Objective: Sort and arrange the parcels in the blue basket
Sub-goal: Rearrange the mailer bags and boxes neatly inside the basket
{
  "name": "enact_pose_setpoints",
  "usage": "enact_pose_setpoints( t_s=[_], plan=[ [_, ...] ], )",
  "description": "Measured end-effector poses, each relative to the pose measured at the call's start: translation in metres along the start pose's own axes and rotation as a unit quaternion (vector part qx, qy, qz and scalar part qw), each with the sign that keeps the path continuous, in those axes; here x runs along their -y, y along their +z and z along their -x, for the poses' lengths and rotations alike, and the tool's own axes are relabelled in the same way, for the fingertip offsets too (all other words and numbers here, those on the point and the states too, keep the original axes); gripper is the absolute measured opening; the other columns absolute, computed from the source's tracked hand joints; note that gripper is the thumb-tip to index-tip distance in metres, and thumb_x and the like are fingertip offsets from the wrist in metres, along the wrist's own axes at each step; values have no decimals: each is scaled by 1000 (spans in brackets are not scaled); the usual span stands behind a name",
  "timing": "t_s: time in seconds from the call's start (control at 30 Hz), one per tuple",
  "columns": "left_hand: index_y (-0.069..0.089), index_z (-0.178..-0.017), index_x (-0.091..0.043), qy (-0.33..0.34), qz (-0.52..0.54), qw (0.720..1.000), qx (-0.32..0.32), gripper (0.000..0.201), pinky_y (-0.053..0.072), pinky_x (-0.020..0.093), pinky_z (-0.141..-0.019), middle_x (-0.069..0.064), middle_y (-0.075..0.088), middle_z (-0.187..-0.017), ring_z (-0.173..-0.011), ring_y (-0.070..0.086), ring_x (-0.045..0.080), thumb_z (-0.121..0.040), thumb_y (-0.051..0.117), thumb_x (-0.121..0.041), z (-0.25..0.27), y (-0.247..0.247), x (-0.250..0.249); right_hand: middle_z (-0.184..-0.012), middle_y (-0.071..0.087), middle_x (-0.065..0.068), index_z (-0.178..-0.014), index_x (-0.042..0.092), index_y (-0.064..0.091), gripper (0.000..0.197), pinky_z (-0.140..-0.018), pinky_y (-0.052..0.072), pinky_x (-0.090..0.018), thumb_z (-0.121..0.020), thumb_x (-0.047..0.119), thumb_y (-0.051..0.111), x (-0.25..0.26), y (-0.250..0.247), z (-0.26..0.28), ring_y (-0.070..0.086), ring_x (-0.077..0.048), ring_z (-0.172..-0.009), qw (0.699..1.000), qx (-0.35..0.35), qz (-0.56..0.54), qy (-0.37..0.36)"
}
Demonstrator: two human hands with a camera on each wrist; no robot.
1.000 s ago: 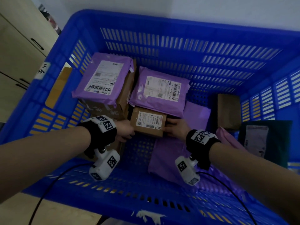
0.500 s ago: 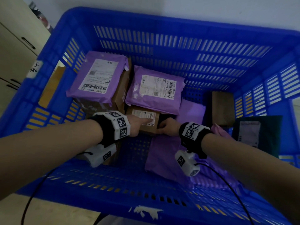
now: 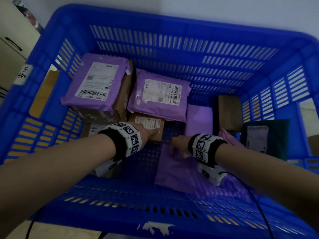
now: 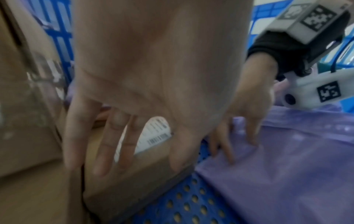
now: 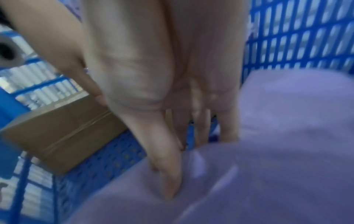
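The blue basket (image 3: 172,23) holds several parcels. A small brown box (image 3: 145,120) with a white label lies on its perforated floor, partly under a purple mailer. My left hand (image 3: 148,133) rests on top of this box (image 4: 134,189) with fingers (image 4: 107,151) spread and straight and the thumb at its right edge. To the right lies a flat purple mailer (image 3: 176,173). My right hand (image 3: 176,147) touches its near-left edge, the thumb (image 5: 168,181) pressing down on the plastic (image 5: 249,189) with the fingers straight.
A labelled purple mailer (image 3: 96,83) lies on a large brown carton at the back left, another labelled purple mailer (image 3: 158,95) beside it. A brown box (image 3: 228,112), a pink bag (image 3: 229,137) and a dark green parcel (image 3: 264,135) stand at the right wall. A cabinet (image 3: 10,40) is outside, left.
My right hand left the small box's right side and came back onto the flat purple mailer. My left hand moved from the box's left side onto its top.
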State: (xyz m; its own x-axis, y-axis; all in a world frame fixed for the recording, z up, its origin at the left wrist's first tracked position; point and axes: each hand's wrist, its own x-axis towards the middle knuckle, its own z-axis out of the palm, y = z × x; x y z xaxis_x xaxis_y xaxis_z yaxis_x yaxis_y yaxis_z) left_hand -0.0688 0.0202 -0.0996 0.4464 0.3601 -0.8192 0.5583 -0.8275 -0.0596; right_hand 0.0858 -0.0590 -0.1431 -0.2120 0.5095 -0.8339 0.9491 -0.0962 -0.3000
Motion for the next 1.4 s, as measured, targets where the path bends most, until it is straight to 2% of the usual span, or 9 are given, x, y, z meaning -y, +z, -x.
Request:
enact_pose_setpoints(
  t_s=[0.1, 0.2, 0.3, 0.37, 0.53, 0.8, 0.97, 1.27, 1.4],
  plan=[
    [-4, -149, -40, -7, 4, 1000, 15, 76, 44, 31, -86, 18, 40, -144, -125, 49, 30, -94, 47, -25, -1, 0, 2, -86, 74, -9, -121, 10, 64, 45, -50, 40, -7, -80, -7, 58, -11, -1, 12, 65, -11, -73, 1000, 16, -9, -5],
    [7, -152, -31, -1, 59, 998, 8, 69, 43, 27, -76, 16, 43, -142, -117, 52, 25, -95, 46, -26, -2, -2, -2, -122, 64, -12, -123, 8, 62, 51, -71, 42, -17, -75, -9, 64, -17, -5, 21, 59, -20, -100, 999, -17, -30, -14],
    [43, -139, -8, 33, 139, 989, -36, 42, 40, 26, -92, 14, 50, -139, -123, 52, 26, -98, 42, -19, -1, -21, -8, -122, 64, -7, -123, 9, 62, 52, -85, 45, -23, -73, -2, 72, -22, -12, 31, 60, -22, -111, 993, -87, -78, 1],
    [59, -119, -1, 58, 211, 973, -76, 32, 40, 27, -77, 17, 62, -123, -107, 59, 28, -98, 42, -17, -3, -42, -15, -122, 65, -6, -123, 11, 61, 48, -84, 46, -21, -77, 0, 68, -29, -20, 43, 61, -19, -107, 986, -128, -109, 11],
    [55, -123, 1, 106, 527, 832, -135, 29, 48, 15, -48, 16, 61, -86, -49, 61, 7, -97, 47, -11, -26, -100, -47, -113, 69, -10, -117, 8, 64, 37, -59, 38, -3, -80, 8, 68, -65, -38, 70, 60, -12, -88, 944, -267, -177, 85],
    [52, -127, 1, 89, 711, 697, -25, 36, 43, 31, -81, 13, 55, -120, -105, 58, 27, -100, 44, -22, -80, -134, -118, -143, 40, -21, -140, -1, 32, 66, -102, 37, -32, -88, 26, 63, -119, -42, 83, 43, -32, -131, 873, -330, -235, 271],
    [53, -79, -12, 55, 780, 622, 32, 31, 39, 27, -66, 4, 52, -82, -70, 48, 15, -100, 40, -30, -110, -137, -140, -149, 31, -21, -145, -2, 19, 80, -111, 31, -35, -87, 30, 64, -146, -36, 59, 35, -32, -138, 824, -295, -335, 350],
    [55, -82, -11, 47, 819, 569, 61, 27, 44, 12, -36, 5, 62, -67, -53, 61, 14, -99, 43, -28, -136, -128, -159, -145, 27, -22, -146, 1, 13, 80, -109, 32, -39, -88, 27, 62, -154, -32, 22, 32, -36, -135, 748, -299, -410, 428],
    [59, -89, -10, 68, 817, 567, 76, 27, 52, 23, -55, 4, 67, -73, -70, 60, 16, -100, 42, -27, -139, -125, -157, -146, 23, -24, -147, 3, 10, 85, -109, 30, -40, -86, 28, 64, -151, -35, 16, 31, -37, -134, 733, -300, -418, 444]
  ],
)
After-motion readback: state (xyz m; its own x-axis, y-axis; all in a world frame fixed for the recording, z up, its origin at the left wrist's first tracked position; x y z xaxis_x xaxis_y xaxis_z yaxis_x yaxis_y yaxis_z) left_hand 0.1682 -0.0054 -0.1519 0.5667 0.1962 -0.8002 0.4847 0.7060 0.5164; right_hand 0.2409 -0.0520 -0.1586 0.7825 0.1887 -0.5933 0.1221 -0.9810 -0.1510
